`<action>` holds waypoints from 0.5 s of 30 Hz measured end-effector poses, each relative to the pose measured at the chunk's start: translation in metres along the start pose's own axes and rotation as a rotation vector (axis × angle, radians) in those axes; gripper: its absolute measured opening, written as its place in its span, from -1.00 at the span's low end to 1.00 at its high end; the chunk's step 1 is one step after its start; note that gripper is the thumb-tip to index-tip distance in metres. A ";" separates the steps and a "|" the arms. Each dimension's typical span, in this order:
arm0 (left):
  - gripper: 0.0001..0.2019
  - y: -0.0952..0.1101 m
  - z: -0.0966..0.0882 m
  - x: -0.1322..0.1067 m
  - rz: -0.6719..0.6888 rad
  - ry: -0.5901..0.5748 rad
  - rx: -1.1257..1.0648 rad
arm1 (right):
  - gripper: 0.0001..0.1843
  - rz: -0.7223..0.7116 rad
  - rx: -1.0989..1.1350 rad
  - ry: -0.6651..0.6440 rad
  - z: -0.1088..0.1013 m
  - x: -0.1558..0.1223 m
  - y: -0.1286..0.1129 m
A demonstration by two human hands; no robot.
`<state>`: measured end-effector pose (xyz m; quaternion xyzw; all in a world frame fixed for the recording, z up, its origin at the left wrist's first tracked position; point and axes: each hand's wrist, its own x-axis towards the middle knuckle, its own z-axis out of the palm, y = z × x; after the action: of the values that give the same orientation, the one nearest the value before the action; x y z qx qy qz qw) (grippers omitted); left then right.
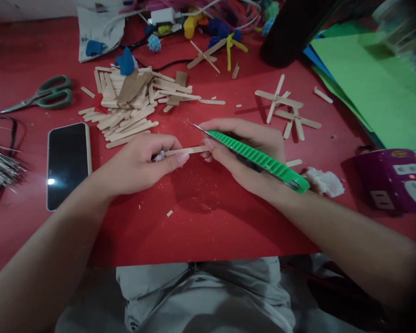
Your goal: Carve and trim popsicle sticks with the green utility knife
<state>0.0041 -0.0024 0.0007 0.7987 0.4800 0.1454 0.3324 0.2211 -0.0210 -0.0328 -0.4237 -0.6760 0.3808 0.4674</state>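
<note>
My left hand point(149, 162) pinches one end of a wooden craft stick point(189, 150) between thumb and fingers, above the red tabletop. A small whitish, crumpled bit point(160, 156) shows in the same hand; what it is I cannot make out. The stick's other end reaches the fingertips of my right hand point(249, 148). In that hand rests a green utility knife point(260, 157), its blade out and pointing up and left, above the stick. Fine wood shavings and a small chip point(169, 213) lie on the table below my hands.
Beyond my left hand is a pile of craft sticks point(131, 106). Scissors point(52, 95) and a phone point(69, 164) lie at left. Crossed-stick pieces point(280, 99), green paper point(370, 88), a dark cylinder point(291, 32) and a purple power outlet block point(391, 180) are on the right.
</note>
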 end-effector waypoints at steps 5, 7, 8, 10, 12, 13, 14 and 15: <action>-0.72 0.002 -0.001 -0.001 -0.010 0.000 -0.078 | -0.77 0.018 0.004 -0.053 -0.004 0.001 -0.003; -0.74 0.002 0.000 0.000 -0.018 -0.005 -0.103 | -0.76 0.011 0.005 -0.053 -0.003 0.001 -0.003; -0.74 0.001 0.000 0.000 -0.021 -0.007 -0.112 | -0.76 0.011 0.003 -0.055 -0.003 0.001 -0.002; -0.75 -0.001 0.001 0.001 -0.018 -0.008 -0.118 | -0.76 0.013 -0.012 -0.045 -0.001 0.001 -0.003; -0.76 -0.003 0.002 0.001 -0.013 -0.005 -0.118 | -0.79 0.008 -0.037 -0.009 0.000 0.001 -0.004; -0.75 -0.003 0.002 0.001 -0.013 0.004 -0.126 | -0.81 0.007 -0.050 0.013 0.001 0.002 -0.005; -0.74 -0.004 0.002 0.001 -0.015 0.014 -0.139 | -0.82 0.015 -0.061 0.029 0.000 0.003 -0.006; -0.71 -0.004 0.001 0.002 -0.018 0.025 -0.152 | -0.83 0.028 -0.065 0.031 0.000 0.004 -0.007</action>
<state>0.0028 -0.0002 -0.0029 0.7650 0.4789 0.1884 0.3873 0.2191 -0.0198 -0.0249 -0.4538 -0.6747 0.3586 0.4586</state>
